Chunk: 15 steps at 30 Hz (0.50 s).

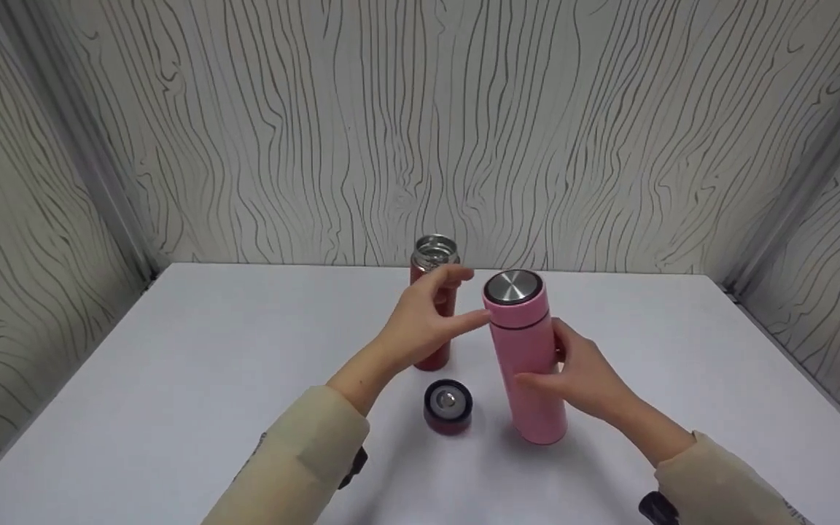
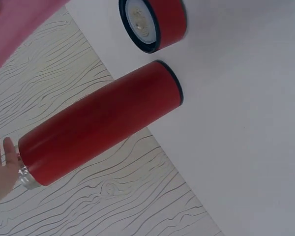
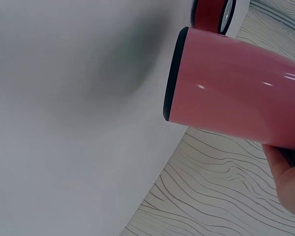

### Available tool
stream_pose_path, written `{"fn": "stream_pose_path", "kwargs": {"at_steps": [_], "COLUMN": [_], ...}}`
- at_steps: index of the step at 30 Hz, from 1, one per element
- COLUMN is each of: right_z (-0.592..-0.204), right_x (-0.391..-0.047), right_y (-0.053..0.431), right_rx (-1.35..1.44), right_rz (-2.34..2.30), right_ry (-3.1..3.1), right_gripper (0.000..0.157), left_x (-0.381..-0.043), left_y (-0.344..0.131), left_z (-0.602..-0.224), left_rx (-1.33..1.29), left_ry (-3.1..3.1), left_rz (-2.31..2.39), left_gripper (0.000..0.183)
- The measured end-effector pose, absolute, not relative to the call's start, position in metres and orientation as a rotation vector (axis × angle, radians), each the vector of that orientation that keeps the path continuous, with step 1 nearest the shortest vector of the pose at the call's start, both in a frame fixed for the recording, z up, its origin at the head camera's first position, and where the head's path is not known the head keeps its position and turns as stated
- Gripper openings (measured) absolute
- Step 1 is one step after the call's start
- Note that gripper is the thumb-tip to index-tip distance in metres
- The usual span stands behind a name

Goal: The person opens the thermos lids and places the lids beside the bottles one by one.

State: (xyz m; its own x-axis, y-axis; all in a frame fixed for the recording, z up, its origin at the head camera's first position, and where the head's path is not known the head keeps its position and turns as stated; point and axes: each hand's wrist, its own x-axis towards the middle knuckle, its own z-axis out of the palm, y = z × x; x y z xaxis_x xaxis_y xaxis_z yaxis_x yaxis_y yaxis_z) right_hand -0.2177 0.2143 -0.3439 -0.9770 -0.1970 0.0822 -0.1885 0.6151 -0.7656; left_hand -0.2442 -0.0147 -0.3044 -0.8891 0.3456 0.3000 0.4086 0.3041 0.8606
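- The right hand (image 1: 580,375) grips the pink bottle (image 1: 526,354) around its middle, thumb across the front and fingers round the far side.
- The left hand (image 1: 424,321) is at the upper left of the pink bottle, thumb and bent fingers spread fairly wide with nothing held between them; the thumb tip meets the edge of the pink lid (image 1: 518,315) in the head view, though actual contact is hard to tell.
- The pink bottle is near upright, its lid on, with a brushed metal disc (image 1: 514,286) on top; whether its base touches the table cannot be told.
- The red cap (image 1: 448,421) lies just left of the pink bottle's lower end, underside up.
- The red bottle (image 1: 433,357) stands upright to the left of the pink bottle and farther back, its steel neck (image 1: 435,250) uncovered, partly behind the left hand.
- Beneath the pink bottle spreads the white table (image 1: 245,350).
- Well behind the pink bottle rises a wall (image 1: 362,131) with wavy wood-grain lines.
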Motion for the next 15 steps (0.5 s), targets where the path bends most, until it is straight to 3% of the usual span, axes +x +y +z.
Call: {"fn": "stream_pose_path", "kwargs": {"at_steps": [4,15], "right_z": [-0.346,-0.343], "right_x": [-0.215,-0.214], "right_y": [0.209,0.203], "right_rx": [-0.429,-0.492], "right_rz": [-1.329,-1.334], "right_ry": [2.801,2.787], "right_gripper": [0.067,0.064], "left_x": [-0.241,-0.241], "left_y": [-0.008,-0.001], "left_z": [-0.301,-0.297], "left_rx": [-0.795,-0.812], "left_ry": [-2.531,-2.519], "left_rz": [-1.679,-1.724], "left_gripper": [0.07,0.072]}}
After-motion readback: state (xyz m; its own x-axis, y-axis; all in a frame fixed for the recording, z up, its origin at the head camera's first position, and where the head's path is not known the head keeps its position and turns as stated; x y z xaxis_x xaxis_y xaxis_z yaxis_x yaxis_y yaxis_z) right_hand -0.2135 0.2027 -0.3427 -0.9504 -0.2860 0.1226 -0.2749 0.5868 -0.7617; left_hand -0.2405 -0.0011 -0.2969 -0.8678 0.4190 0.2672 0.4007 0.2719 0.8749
